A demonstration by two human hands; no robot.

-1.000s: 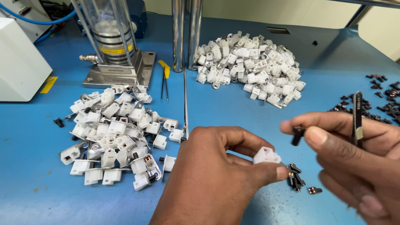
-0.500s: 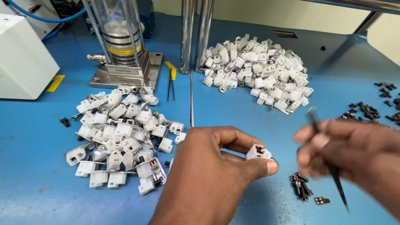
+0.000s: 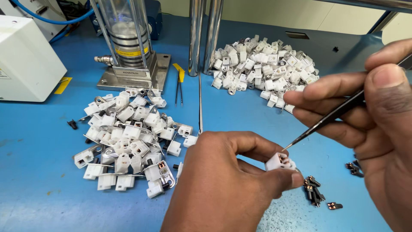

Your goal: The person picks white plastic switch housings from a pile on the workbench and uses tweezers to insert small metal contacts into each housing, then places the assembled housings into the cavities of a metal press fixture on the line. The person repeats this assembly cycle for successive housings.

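The left hand (image 3: pixel 223 184) pinches a small white plastic housing (image 3: pixel 280 162) between thumb and fingertips, open side up, just right of centre above the blue bench (image 3: pixel 38 202). The right hand (image 3: pixel 377 129) is closed on slim black tweezers (image 3: pixel 330 118), their tip touching the housing's top edge from two o'clock. That housing looks light, rigid and slick, so a grip on its flat side walls seems the safe hold. At four o'clock lie small black contact pieces (image 3: pixel 313 193). At nine o'clock sits a loose heap of white housings (image 3: pixel 128 137); at twelve o'clock a second white heap (image 3: pixel 262 68), and at eleven o'clock a steel press stand (image 3: pixel 128 51).
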